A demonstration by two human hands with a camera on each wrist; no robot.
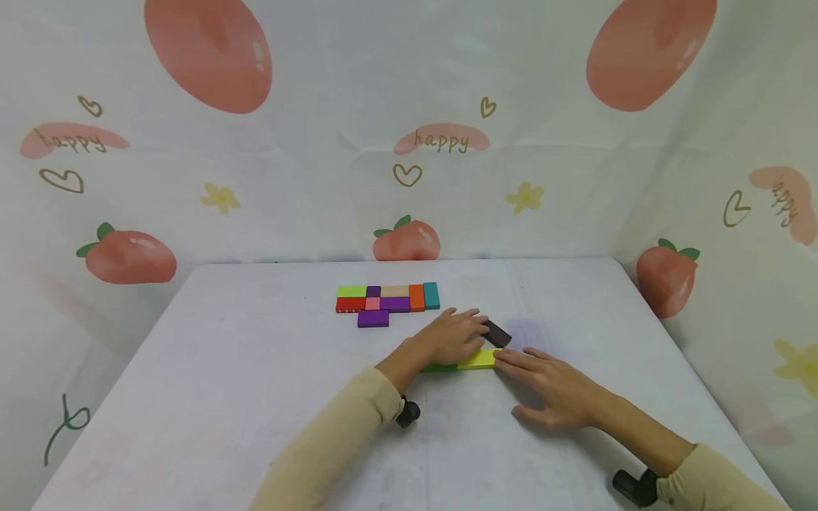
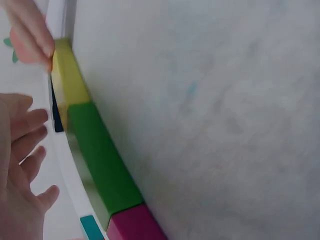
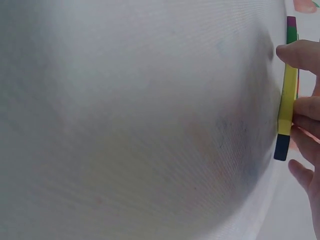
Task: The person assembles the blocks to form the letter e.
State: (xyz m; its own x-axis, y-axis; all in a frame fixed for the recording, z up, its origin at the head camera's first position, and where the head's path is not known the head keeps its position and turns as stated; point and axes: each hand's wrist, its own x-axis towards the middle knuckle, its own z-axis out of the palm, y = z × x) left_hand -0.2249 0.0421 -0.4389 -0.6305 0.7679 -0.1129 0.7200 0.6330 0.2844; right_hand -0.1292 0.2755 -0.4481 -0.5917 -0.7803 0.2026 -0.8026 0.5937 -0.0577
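Note:
In the head view, my left hand (image 1: 454, 337) reaches over a row of blocks, its fingertips right at a dark block (image 1: 497, 333) lying at a slant. The row holds a green block (image 2: 102, 155), a yellow block (image 1: 476, 360) and a magenta block (image 2: 135, 225), laid end to end. Extended fingers of my right hand (image 1: 552, 390) rest at the yellow block's right end, thumb apart and low. The left wrist view shows the left hand's fingers (image 2: 30, 142) spread and loosely bent beside the row. The left hand hides part of the row from the head camera.
Farther back, a cluster of colored blocks lies together, with a teal block (image 1: 432, 296) at its right end and a purple block (image 1: 373, 319) in front. White fruit-printed cloth (image 1: 307, 199) hangs behind the white tabletop (image 1: 211, 397) and along its sides.

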